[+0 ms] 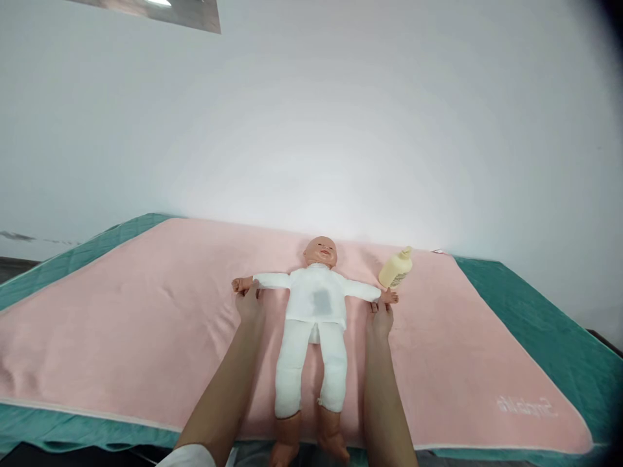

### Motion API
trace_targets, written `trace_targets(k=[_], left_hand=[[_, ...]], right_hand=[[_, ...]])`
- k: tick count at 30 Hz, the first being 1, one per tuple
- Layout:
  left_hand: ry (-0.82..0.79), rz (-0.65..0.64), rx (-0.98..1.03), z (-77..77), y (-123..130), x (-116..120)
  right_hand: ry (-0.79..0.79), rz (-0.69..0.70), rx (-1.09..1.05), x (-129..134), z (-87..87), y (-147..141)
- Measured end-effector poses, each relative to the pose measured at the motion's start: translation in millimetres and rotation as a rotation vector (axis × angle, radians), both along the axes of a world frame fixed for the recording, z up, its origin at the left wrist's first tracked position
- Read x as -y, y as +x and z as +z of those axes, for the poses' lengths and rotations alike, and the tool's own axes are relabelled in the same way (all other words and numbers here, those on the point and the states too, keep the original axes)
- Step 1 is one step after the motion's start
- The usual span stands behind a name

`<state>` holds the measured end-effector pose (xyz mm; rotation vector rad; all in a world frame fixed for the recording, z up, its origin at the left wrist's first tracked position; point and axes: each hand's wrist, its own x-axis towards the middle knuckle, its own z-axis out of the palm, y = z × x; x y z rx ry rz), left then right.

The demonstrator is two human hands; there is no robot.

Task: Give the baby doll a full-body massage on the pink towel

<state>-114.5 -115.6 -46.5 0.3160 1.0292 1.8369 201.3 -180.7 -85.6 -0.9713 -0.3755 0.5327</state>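
A baby doll (317, 301) in a white long-sleeved top and white trousers lies on its back, head away from me, arms stretched out sideways. At the doll's wrist on the left, my left hand (250, 303) has its fingers closed on the sleeve end. My right hand (381, 318) grips the other sleeve end, beside the doll's hand on the right. A grey patch marks the front of the top. The doll's bare feet point toward me.
Under the doll is a pink blanket (160, 311) over a green quilted cover (540, 311). A pale yellow pump bottle (395, 268) lies tilted beyond the doll's arm on the right. A white wall (311, 117) rises behind.
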Motion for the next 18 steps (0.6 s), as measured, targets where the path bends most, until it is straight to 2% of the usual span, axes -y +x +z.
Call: trace_targets(k=[4,7,10,12,15,18], left_hand=[[0.075,0.062,-0.048,8.4,8.6,5.9],[0.116,0.21,-0.162,17.9,16.9,7.8],[0.135,0.259,-0.388,29.5,25.9,3.0],[0.122,0.229,-0.548,37.0,31.5,-4.7],[0.105,0.106,-0.743,45.7,38.3,-19.5],[0.085,-0.013,-0.904,49.8,43.0,-32.7]], right_hand=[[-0.045,-0.095,0.023,5.7,18.1,-15.2],[-0.085,-0.181,0.289,11.8,39.5,-34.4],[-0.15,-0.189,0.521,9.5,56.6,-50.3],[-0.183,-0.165,0.647,1.1,63.0,-55.0],[-0.202,-0.129,0.817,-17.5,68.5,-54.3],[-0.169,0.007,0.932,-35.3,73.2,-50.4]])
